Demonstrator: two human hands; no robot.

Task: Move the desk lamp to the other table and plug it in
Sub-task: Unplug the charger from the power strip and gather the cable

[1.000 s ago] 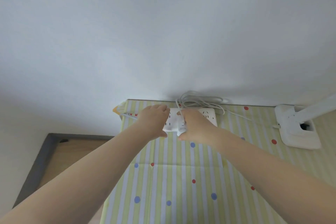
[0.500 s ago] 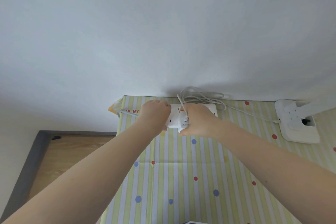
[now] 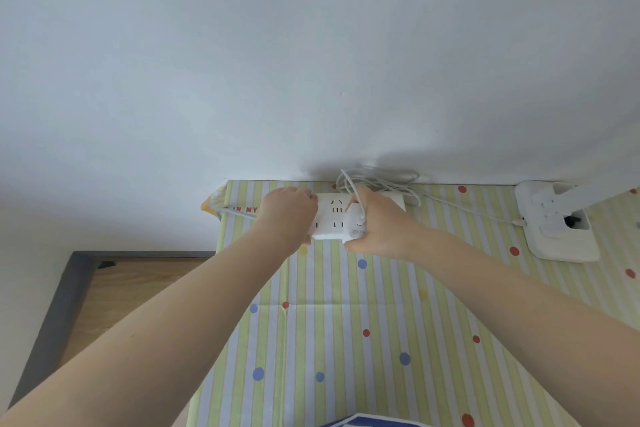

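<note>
A white power strip [image 3: 331, 221] lies near the far edge of a table covered with a striped, dotted cloth [image 3: 346, 322]. My left hand [image 3: 289, 215] grips the strip's left end. My right hand [image 3: 379, 224] is closed on a white plug adapter [image 3: 356, 224] seated on the strip's right half. A white cord [image 3: 460, 206] runs from the adapter, loops against the wall, and reaches the white desk lamp base [image 3: 557, 229] at the right. The lamp's arm leaves the frame to the right.
A plain white wall [image 3: 311, 62] rises right behind the table. Wooden floor [image 3: 114, 295] with a dark grey skirting lies left of the table. A grey cable [image 3: 235, 212] leaves the strip over the table's left corner.
The view shifted slightly. My right hand has pressed the adapter lower onto the power strip; my left hand still holds the strip's left end.
</note>
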